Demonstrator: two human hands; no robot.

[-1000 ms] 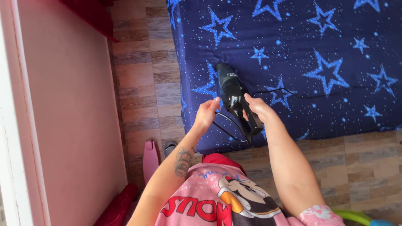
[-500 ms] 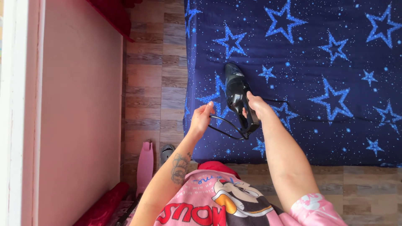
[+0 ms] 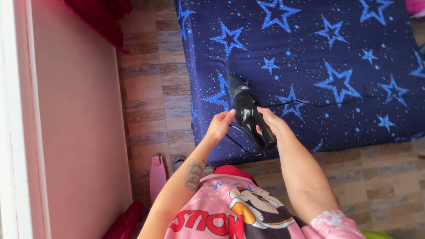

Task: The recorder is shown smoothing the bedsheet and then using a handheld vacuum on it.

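Note:
A black handheld appliance (image 3: 245,105) with a tapered nozzle and a handle lies over the edge of a bed covered in a dark blue sheet with light blue stars (image 3: 310,57). My right hand (image 3: 271,122) grips the handle. My left hand (image 3: 220,125) touches the appliance's body near the handle and pinches its black cord (image 3: 242,140), which loops below both hands. A thin stretch of the cord runs right across the sheet.
A pink wall or door panel (image 3: 75,132) fills the left. Wood-look floor (image 3: 150,102) runs between it and the bed. A pink object (image 3: 158,173) and a grey shoe tip (image 3: 178,161) are on the floor near my feet. Red fabric (image 3: 102,17) hangs at top left.
My left hand moved from holding the cord loop apart from the appliance to touching its body. The view shifted slightly; the appliance stays in my right hand.

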